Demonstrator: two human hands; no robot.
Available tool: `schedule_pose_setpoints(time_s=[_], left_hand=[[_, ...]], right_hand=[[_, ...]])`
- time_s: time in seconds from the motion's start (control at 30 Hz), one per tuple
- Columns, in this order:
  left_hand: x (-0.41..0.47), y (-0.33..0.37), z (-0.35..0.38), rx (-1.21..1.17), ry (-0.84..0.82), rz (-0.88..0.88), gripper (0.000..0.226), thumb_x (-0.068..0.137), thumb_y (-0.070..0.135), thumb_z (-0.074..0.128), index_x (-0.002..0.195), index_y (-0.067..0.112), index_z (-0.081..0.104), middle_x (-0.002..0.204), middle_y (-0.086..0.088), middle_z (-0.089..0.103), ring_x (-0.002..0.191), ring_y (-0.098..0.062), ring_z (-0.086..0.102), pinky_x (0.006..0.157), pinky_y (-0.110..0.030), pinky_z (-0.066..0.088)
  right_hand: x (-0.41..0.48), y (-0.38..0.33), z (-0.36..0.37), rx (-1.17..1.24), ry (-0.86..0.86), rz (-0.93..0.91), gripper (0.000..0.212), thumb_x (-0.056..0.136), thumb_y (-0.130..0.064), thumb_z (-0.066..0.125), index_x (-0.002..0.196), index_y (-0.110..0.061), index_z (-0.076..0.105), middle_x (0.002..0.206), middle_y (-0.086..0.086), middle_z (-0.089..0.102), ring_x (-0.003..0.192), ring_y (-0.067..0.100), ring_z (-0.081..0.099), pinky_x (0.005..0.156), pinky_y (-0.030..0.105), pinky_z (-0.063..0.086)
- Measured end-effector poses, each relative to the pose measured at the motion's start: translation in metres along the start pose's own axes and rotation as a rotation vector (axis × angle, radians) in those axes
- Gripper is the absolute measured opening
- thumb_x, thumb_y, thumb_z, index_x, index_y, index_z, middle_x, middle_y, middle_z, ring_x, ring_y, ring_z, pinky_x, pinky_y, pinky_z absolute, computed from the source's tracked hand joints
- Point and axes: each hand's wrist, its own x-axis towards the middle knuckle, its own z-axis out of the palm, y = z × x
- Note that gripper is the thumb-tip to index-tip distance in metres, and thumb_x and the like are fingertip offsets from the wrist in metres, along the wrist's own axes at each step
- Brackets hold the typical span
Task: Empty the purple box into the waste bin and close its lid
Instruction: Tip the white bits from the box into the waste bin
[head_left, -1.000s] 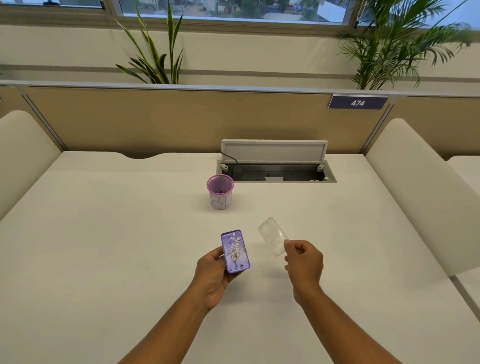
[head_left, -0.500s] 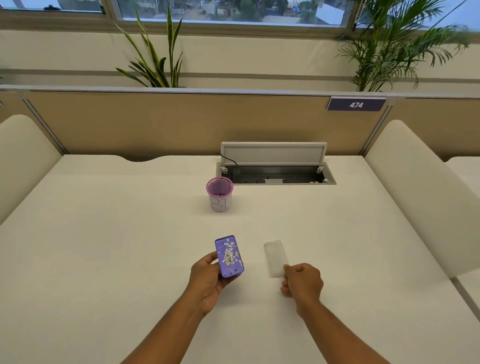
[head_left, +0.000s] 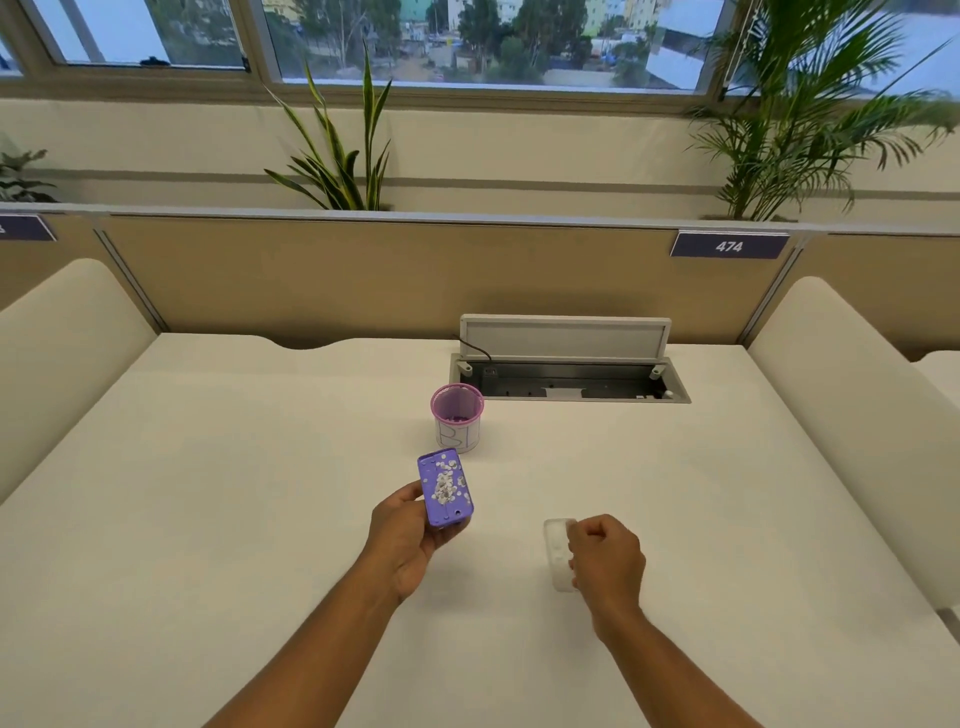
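Observation:
My left hand (head_left: 408, 538) grips the open purple box (head_left: 445, 488) by its near end, above the white desk. Several small white paper dots lie inside the box, whose far end points toward the waste bin (head_left: 457, 423), a small white cup with a pink rim standing just beyond it. The clear lid (head_left: 557, 551) lies low on the desk to the right. My right hand (head_left: 605, 558) is curled around the lid's right edge and hides part of it.
An open cable tray (head_left: 569, 382) with a raised flap sits in the desk behind the bin. A tan partition (head_left: 395, 280) closes the far edge. Cream dividers (head_left: 852, 410) flank both sides. Plants (head_left: 337, 150) stand behind the partition.
My left hand carried the purple box up and forward, closer to the bin. My right hand brought the clear lid down from the air to the desk surface.

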Motion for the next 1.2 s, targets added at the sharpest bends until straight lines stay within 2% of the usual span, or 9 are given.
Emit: schedule_pose_setpoints(time_s=[0.13,0.33,0.43,0.53,0.63,0.8,0.93,1.07,1.2], left_hand=[[0.020,0.038,0.014,-0.001,0.000,0.087,0.022,0.106,0.002,0.051,0.118,0.003,0.069,0.096,-0.018,0.080,0.083,-0.034,0.076,0.076,-0.045,0.064],[0.051,0.088,0.039,0.087,0.013,0.189,0.029,0.108,0.010,0.051,0.135,0.004,0.061,0.125,-0.021,0.070,0.096,-0.031,0.071,0.080,-0.040,0.060],[0.069,0.109,0.051,0.123,0.016,0.233,0.023,0.107,0.009,0.052,0.128,0.007,0.063,0.116,-0.018,0.074,0.095,-0.030,0.072,0.079,-0.038,0.060],[0.094,0.125,0.060,0.145,0.012,0.257,0.022,0.106,0.006,0.054,0.124,0.011,0.065,0.102,-0.009,0.077,0.088,-0.028,0.074,0.080,-0.041,0.061],[0.116,0.134,0.067,0.184,-0.001,0.282,0.018,0.106,0.009,0.056,0.118,0.018,0.066,0.094,-0.001,0.080,0.081,-0.024,0.078,0.071,-0.036,0.064],[0.152,0.141,0.077,0.238,0.012,0.329,0.009,0.101,0.026,0.067,0.110,0.026,0.067,0.085,0.006,0.081,0.075,-0.016,0.079,0.061,-0.024,0.061],[0.179,0.138,0.081,0.291,0.013,0.351,0.017,0.099,0.035,0.068,0.112,0.024,0.067,0.092,0.007,0.078,0.080,-0.015,0.077,0.062,-0.021,0.059],[0.201,0.128,0.077,0.337,0.026,0.361,0.010,0.098,0.035,0.070,0.104,0.027,0.070,0.079,0.016,0.080,0.071,-0.006,0.079,0.057,-0.014,0.057],[0.218,0.116,0.072,0.407,0.027,0.359,0.031,0.097,0.036,0.072,0.119,0.014,0.071,0.100,0.003,0.080,0.087,-0.014,0.079,0.070,-0.022,0.062]], right_hand=[[0.003,-0.035,0.015,-0.006,-0.096,-0.158,0.019,0.089,-0.022,0.071,0.071,-0.023,0.070,0.069,-0.008,0.072,0.073,0.021,0.071,0.067,0.037,0.059],[0.020,-0.091,0.040,-0.048,-0.166,-0.374,0.015,0.098,-0.022,0.064,0.105,-0.024,0.077,0.095,-0.015,0.073,0.088,0.006,0.068,0.081,0.025,0.058],[0.032,-0.114,0.051,-0.078,-0.166,-0.470,0.019,0.100,-0.022,0.061,0.111,-0.021,0.076,0.099,-0.013,0.072,0.090,-0.001,0.065,0.075,0.011,0.049],[0.048,-0.136,0.067,-0.100,-0.167,-0.527,0.021,0.101,-0.022,0.059,0.113,-0.021,0.076,0.099,-0.012,0.071,0.088,-0.003,0.064,0.071,0.007,0.045],[0.063,-0.153,0.081,-0.144,-0.175,-0.589,0.023,0.102,-0.022,0.058,0.117,-0.020,0.075,0.106,-0.006,0.073,0.087,-0.002,0.062,0.069,0.004,0.042],[0.091,-0.170,0.112,-0.233,-0.211,-0.651,0.031,0.104,-0.024,0.056,0.133,-0.016,0.067,0.127,0.003,0.068,0.106,0.008,0.058,0.061,-0.007,0.040],[0.108,-0.174,0.133,-0.248,-0.245,-0.657,0.037,0.104,-0.028,0.056,0.140,-0.018,0.061,0.130,0.003,0.064,0.111,0.006,0.056,0.057,-0.001,0.043],[0.122,-0.167,0.147,-0.282,-0.258,-0.664,0.039,0.105,-0.029,0.054,0.143,-0.019,0.058,0.128,0.004,0.063,0.109,0.005,0.054,0.064,0.002,0.042],[0.132,-0.156,0.153,-0.312,-0.256,-0.676,0.046,0.103,-0.038,0.053,0.146,-0.021,0.054,0.127,0.006,0.061,0.110,0.008,0.053,0.069,0.014,0.052]])
